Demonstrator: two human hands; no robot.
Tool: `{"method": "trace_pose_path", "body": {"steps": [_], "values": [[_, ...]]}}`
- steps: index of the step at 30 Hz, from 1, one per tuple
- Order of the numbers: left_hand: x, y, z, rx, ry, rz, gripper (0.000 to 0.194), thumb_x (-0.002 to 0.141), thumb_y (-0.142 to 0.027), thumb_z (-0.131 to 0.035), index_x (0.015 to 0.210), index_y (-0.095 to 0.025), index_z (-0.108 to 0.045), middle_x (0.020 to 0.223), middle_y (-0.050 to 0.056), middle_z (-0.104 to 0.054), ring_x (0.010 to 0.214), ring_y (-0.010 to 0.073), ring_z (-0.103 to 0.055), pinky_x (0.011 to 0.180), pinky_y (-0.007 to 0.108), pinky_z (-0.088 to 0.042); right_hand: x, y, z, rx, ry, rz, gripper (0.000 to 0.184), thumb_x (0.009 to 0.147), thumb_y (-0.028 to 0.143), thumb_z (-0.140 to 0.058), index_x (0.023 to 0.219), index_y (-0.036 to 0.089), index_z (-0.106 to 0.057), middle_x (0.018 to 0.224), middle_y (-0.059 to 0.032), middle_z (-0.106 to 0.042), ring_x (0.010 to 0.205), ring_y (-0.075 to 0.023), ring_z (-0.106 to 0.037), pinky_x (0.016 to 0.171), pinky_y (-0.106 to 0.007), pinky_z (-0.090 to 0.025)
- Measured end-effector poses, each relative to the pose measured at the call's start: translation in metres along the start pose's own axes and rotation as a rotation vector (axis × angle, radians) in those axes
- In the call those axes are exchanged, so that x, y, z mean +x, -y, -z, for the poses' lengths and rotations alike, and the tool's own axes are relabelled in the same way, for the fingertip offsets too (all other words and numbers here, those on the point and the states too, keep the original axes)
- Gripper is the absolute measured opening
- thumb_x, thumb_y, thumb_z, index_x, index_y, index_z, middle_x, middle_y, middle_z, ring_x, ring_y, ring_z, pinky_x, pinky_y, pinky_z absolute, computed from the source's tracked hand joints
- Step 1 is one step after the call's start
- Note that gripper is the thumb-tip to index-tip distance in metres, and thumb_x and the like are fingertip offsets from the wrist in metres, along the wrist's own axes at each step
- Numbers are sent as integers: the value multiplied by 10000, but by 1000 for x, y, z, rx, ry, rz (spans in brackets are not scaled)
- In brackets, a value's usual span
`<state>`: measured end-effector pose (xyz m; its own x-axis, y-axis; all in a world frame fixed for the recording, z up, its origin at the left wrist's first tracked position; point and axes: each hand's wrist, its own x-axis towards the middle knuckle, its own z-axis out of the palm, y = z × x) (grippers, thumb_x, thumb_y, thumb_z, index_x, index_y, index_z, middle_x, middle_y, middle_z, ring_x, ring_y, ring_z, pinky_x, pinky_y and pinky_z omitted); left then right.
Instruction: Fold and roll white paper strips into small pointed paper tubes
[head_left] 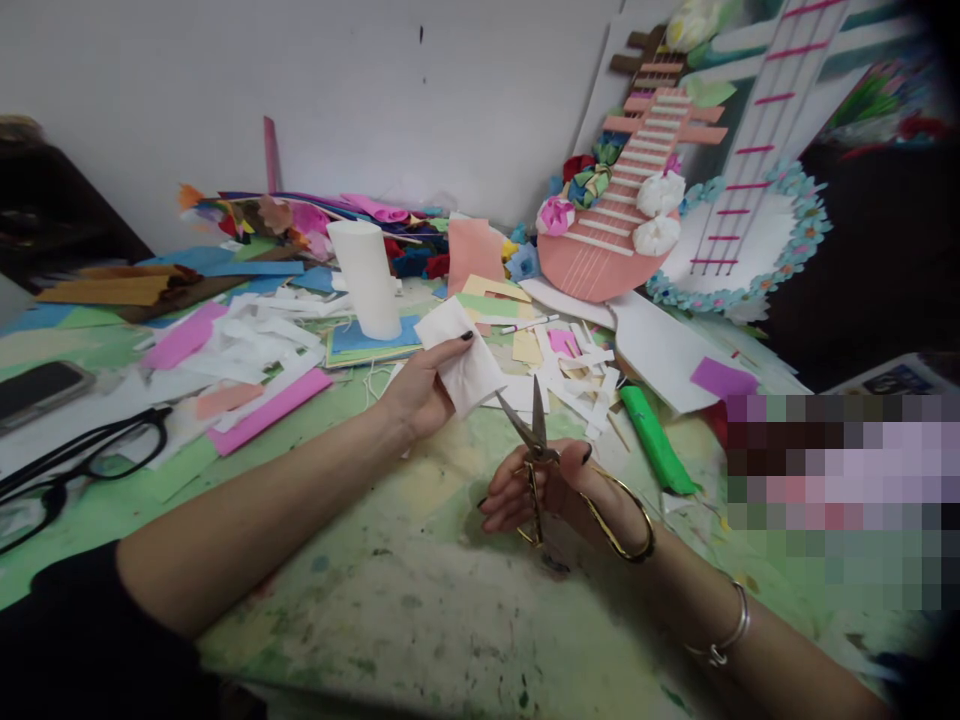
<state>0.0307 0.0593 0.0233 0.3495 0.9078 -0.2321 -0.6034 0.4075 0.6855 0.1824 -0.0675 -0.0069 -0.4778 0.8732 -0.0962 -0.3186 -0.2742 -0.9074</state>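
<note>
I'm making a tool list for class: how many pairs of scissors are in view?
1: gold-handled scissors, open, in the person's right hand. More could be hidden under the white paper scraps.

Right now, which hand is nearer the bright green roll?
Right. The right hand, holding the scissors, is just left of the green roll; the left hand, holding white paper, is much farther left.

White rectangular paper (474,380) in left hand (420,400), grey-bladed gold-handled metal scissors (535,432) in right hand (562,495), pale green tabletop (420,610) with dark paint blotches under both, bright green slim cylinder (656,440) right of right hand, black-framed glasses (112,458) left of left hand.
</note>
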Motion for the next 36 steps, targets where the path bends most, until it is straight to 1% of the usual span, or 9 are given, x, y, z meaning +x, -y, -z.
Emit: {"method": "trace_pose_path", "body": {"steps": [5, 8, 10, 13, 16, 20, 27, 32, 36], "values": [[-7, 7, -2, 27, 88, 2, 377, 680, -88, -733, 1051, -134, -683, 947, 69, -740, 868, 194, -687, 876, 317, -544, 1, 3, -1, 18, -38, -4, 760, 681, 798, -573, 966, 105, -694, 917, -153, -748, 785, -202, -736, 738, -303, -574], [-13, 10, -2, 54, 112, 26, 312, 629, -89, -771, 930, -127, -701, 827, 43, -726, 763, 167, -667, 794, 284, -542, 1, 3, 0, 14, -78, 20, 738, 690, 777, -593, 981, 105, -688, 936, -154, -741, 754, -198, -734, 700, -297, -575], [-17, 11, -1, 93, 164, 78, 306, 590, -95, -794, 879, -118, -699, 771, 37, -708, 716, 158, -653, 729, 272, -534, 2, 3, 0, 15, -92, 35, 728, 690, 769, -603, 978, 105, -682, 935, -157, -738, 721, -194, -731, 663, -290, -573], [-20, 13, 1, 157, 267, 129, 379, 559, -102, -817, 916, -137, -695, 787, 40, -701, 739, 175, -657, 703, 282, -524, 3, 3, 0, -7, -86, 47, 731, 676, 771, -614, 963, 101, -675, 915, -156, -738, 656, -186, -721, 607, -284, -563], [-19, 15, 4, 202, 316, 127, 418, 547, -108, -831, 939, -149, -691, 791, 42, -691, 728, 174, -645, 683, 279, -510, 4, 5, 1, -49, -83, 76, 729, 679, 772, -607, 963, 104, -676, 906, -154, -742, 589, -173, -700, 527, -265, -528], [-16, 16, 6, 204, 332, 107, 371, 530, -93, -838, 867, -137, -690, 743, 35, -670, 674, 149, -616, 628, 246, -486, 4, 5, 2, -99, -81, 134, 706, 705, 765, -590, 983, 123, -688, 925, -151, -746, 505, -118, -632, 452, -225, -431], [-13, 14, 6, 255, 329, 29, 317, 542, -113, -836, 812, -122, -670, 713, 28, -657, 666, 143, -606, 627, 249, -487, 4, 6, 4, -112, -80, 164, 704, 722, 758, -580, 1039, 142, -708, 938, -140, -747, 500, -97, -572, 480, -235, -411], [-14, 16, 7, 253, 353, 29, 306, 568, -130, -832, 823, -122, -664, 743, 34, -668, 694, 154, -622, 647, 257, -502, 4, 6, 5, -139, -86, 210, 741, 709, 769, -581, 1039, 120, -715, 756, -100, -725, 448, -85, -532, 446, -217, -393], [-15, 17, 6, 228, 333, 39, 335, 563, -124, -837, 844, -125, -654, 770, 30, -678, 706, 148, -630, 662, 245, -514, 3, 5, 4, -122, -116, 219, 718, 695, 761, -607, 979, 112, -725, 638, -63, -680, 388, -72, -483, 396, -203, -357]]}}
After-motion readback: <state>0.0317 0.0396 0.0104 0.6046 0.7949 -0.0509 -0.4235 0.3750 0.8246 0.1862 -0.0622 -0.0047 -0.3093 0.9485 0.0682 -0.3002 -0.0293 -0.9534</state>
